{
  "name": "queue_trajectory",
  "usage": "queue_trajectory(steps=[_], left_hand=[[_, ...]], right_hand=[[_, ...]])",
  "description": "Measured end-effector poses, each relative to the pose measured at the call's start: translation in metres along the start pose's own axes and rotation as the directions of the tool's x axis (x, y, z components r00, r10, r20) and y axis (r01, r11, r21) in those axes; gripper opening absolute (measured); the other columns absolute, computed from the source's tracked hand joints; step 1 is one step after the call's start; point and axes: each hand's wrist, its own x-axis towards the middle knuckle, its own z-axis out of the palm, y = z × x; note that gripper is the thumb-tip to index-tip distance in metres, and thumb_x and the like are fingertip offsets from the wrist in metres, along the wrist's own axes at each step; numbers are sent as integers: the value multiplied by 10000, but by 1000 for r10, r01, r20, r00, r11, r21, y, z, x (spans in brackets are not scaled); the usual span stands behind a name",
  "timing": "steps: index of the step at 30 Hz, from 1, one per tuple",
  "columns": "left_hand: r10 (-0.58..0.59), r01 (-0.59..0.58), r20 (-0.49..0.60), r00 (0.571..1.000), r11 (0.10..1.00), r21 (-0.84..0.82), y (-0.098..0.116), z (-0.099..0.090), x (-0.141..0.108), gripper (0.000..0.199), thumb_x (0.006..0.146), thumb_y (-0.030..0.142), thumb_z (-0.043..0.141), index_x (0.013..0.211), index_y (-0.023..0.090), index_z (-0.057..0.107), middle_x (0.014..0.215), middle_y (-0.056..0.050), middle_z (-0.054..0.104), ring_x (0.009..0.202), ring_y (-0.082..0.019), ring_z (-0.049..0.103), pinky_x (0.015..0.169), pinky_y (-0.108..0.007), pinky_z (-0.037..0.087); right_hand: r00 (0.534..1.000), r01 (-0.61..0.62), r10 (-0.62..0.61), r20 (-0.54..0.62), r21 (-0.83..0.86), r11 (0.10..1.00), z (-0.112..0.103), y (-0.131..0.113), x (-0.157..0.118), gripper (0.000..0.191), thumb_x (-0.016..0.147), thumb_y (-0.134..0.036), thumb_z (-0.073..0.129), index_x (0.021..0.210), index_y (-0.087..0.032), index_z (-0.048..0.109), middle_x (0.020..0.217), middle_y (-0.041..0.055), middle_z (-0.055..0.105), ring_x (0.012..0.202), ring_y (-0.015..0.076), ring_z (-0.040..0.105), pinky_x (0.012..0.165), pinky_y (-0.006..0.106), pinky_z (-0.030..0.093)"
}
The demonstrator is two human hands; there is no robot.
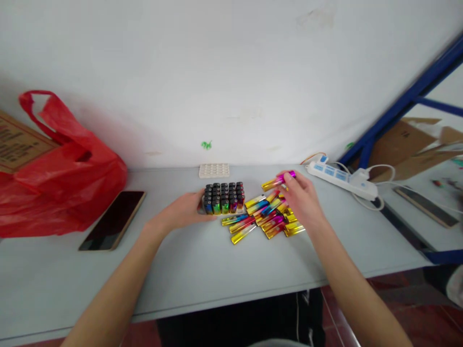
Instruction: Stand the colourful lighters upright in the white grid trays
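Upright lighters point(224, 198) with black tops and shiny coloured bodies stand in rows in a pale tray point(240, 210). My left hand point(188, 209) is closed around the tray's left side, thumb behind and fingers in front. In my right hand point(301, 195), pinched between thumb and fingers, is a shiny yellow-and-magenta lighter sleeve point(278, 180), tilted above the table. Below it lies a loose pile of similar metallic sleeves point(267, 214) in yellow, red, blue and magenta. My right hand partly hides the right side of that pile.
A white tray with holes point(214, 170) lies against the wall. On the left are a dark phone point(113, 220) and a red plastic bag point(68, 178) beside a cardboard box point(21, 143). A white power strip point(342, 179) with cables sits at right, near a blue metal frame point(401, 103).
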Motion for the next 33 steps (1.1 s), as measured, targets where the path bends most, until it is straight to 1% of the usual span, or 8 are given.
queue_trajectory(steps=[5,10,14,17,22,25,30,33], left_hand=[[48,-48,44,998,999,-9,-2,0,0,721,771,740,758,1240,207,634,1045,-65,801,886,-278,743,753,-331,534],[35,-35,4,999,999,-18,-2,3,0,612,772,646,782,1195,224,649,968,-63,788,817,-258,727,713,-323,525],[18,-18,9,1000,999,33,-1,4,1,592,815,620,740,1220,210,607,930,-62,763,745,-238,689,650,-317,475],[3,-3,7,1000,999,38,-2,3,4,582,828,637,723,1203,209,601,882,-36,740,719,-221,665,627,-303,438],[-42,45,-29,999,993,113,-2,3,6,569,823,723,677,1066,212,620,789,-22,685,672,-207,602,606,-302,377],[-92,100,-59,994,983,157,0,4,7,600,811,773,664,1029,215,622,763,-23,671,653,-208,590,585,-306,340],[-110,120,-62,992,974,191,-2,7,8,622,823,810,646,1024,223,607,762,-20,670,656,-215,601,589,-311,345],[-119,126,-47,992,973,192,-2,7,8,603,833,792,651,1031,226,594,806,-27,697,691,-221,628,605,-307,361]], right_hand=[[993,-67,56,101,108,992,22,5,40,461,770,-649,894,848,-240,696,876,-14,684,794,143,650,701,259,585],[950,-193,185,252,6,981,17,33,26,458,914,-695,742,952,-259,607,737,-47,645,524,108,528,463,232,417],[927,-176,213,309,-143,974,17,37,12,468,926,-705,721,959,-257,590,584,-110,425,453,85,354,442,217,278],[922,-208,255,290,-185,960,22,33,8,574,866,-802,707,870,-242,583,592,-115,325,470,79,271,451,227,219],[940,-220,309,148,-428,876,27,37,2,757,933,-901,408,537,-256,390,475,-59,310,461,103,297,475,290,213],[960,-192,273,67,-552,811,28,43,-1,711,970,-794,411,498,-267,354,461,-41,343,470,118,348,517,304,263],[984,-62,158,79,-681,729,28,42,-2,538,1004,-481,406,512,-265,388,481,-22,427,513,144,424,566,313,283],[989,-34,124,79,-698,715,28,38,-2,567,1029,-487,387,508,-264,383,474,-20,423,514,146,431,572,314,286]])
